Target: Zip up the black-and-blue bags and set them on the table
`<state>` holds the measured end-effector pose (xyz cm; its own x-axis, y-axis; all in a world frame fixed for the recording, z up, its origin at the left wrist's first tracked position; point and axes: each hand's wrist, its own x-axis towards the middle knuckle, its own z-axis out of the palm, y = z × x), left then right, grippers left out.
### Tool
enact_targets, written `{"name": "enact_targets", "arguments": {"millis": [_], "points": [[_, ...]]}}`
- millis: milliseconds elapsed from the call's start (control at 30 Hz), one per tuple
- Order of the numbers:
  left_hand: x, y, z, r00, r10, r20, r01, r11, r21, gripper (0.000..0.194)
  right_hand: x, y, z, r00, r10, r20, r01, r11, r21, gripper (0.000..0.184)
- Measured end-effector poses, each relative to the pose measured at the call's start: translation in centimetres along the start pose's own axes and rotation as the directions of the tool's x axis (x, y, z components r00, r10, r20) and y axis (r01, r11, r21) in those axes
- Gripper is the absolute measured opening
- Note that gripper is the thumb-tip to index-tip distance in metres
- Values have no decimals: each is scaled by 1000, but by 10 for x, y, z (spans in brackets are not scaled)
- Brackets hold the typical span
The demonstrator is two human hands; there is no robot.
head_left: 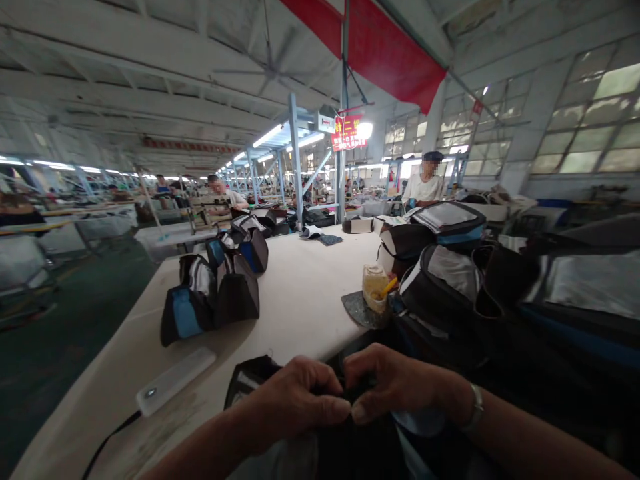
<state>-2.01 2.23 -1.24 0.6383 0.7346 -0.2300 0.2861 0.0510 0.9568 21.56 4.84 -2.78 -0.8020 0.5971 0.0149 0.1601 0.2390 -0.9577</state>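
At the front edge of the table, my left hand [299, 393] and my right hand [393, 381] meet almost thumb to thumb. The fingers of both hands are curled in a pinch on the dark edge of a black fabric bag [360, 447]. Part of this bag, with a grey-white panel, shows to the left of my left hand, and its lower part falls into shadow. What lies right between my fingertips is too dark to make out. A bracelet [477, 407] circles my right wrist.
On the white table [300, 287] stand black bags with blue panels [187, 313] at left. A glue-like jar [375, 287] with a yellow-handled tool sits on a dark pad. Bags [445, 280] pile up at right. A white corded device [175, 381] lies at front left. People work farther back.
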Motion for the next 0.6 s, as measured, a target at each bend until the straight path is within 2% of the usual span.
{"name": "enact_targets", "arguments": {"millis": [133, 267, 333, 467, 600], "points": [[7, 1, -6, 1000, -11, 20, 12, 999, -48, 42, 3, 1, 4, 998, 11, -59, -4, 992, 126, 38], [10, 1, -11, 997, -1, 74, 0, 1000, 13, 32, 1, 4, 4, 993, 30, -115, 1, 965, 261, 25], [11, 2, -12, 995, -1, 100, -3, 999, 42, 29, -1, 4, 4, 992, 37, -125, -3, 965, 262, 24], [13, 8, -13, 995, -10, 100, -4, 990, 138, 26, 0, 1, 5, 991, 41, -129, -15, 981, 193, 33], [14, 10, -11, 995, -40, 96, 28, 992, 122, 21, 3, 4, 8, 990, 90, -104, -58, 959, 279, 28]]}}
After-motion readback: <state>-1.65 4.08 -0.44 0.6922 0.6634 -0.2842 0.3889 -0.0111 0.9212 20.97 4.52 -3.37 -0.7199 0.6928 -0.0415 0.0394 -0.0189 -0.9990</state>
